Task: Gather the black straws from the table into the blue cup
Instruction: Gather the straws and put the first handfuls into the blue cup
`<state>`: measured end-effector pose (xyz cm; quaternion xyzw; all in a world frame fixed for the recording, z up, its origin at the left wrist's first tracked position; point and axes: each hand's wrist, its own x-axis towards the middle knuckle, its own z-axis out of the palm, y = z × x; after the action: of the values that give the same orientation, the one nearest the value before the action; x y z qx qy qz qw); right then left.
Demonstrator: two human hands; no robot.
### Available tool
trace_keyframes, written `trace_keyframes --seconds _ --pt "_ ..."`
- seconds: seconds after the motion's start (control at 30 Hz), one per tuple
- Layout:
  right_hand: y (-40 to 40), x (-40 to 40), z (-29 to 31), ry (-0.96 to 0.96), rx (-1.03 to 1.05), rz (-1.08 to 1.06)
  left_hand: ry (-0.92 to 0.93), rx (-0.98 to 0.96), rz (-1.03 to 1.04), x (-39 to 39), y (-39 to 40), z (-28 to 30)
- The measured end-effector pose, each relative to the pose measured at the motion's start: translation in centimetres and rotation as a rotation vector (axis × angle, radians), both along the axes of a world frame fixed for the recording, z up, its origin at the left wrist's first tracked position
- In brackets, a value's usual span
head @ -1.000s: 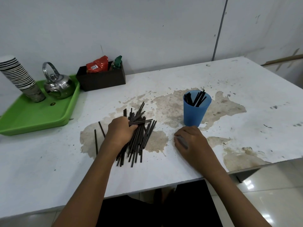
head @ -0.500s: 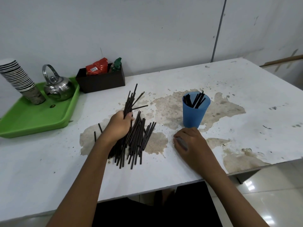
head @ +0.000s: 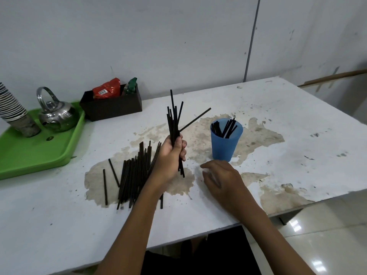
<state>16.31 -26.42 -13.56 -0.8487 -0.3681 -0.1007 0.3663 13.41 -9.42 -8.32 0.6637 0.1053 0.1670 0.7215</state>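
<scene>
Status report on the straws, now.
Left hand gripping a straw bundle upright. Right hand open, empty, near blue cup. Loose straws on table. Path clear.

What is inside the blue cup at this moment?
The blue cup holds several black straws leaning on its wall, tips above the rim. Its opaque wall hides their lower ends and the bottom.
</scene>
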Motion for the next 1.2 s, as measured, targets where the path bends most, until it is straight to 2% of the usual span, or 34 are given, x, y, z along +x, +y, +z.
trace_keyframes --seconds 0.1,0.3,0.4,0.5,0.63,0.87,1.07,1.2 --pt "0.5 0.0 0.5 0.092 0.120 0.003 0.011 0.041 0.019 -0.4 -0.2 -1.1" --pt "3.2 -0.1 3.7 0.669 0.394 0.077 -0.004 0.076 0.056 -1.3 -1.1 -2.1" --pt "4.9 0.5 5.2 0.995 0.630 0.086 -0.026 0.104 0.105 -1.6 -1.6 -2.6" --pt "6.2 0.9 6.3 1.148 0.810 0.085 -0.071 0.045 0.150 -1.8 -1.7 -2.8" --pt "7.5 1.4 6.5 1.133 0.921 -0.005 -0.080 0.022 0.150 -1.7 -1.7 -3.2" --pt "8.3 1.4 7.3 0.999 0.956 -0.066 -0.101 0.018 0.132 -2.1 -1.7 -3.2" --pt "6.1 1.7 11.8 0.696 0.886 -0.039 -0.099 0.025 0.134 -1.7 -1.5 -3.3" --pt "1.8 3.9 13.5 0.311 0.673 -0.151 -0.047 -0.085 0.169 -1.0 -1.5 -2.8"
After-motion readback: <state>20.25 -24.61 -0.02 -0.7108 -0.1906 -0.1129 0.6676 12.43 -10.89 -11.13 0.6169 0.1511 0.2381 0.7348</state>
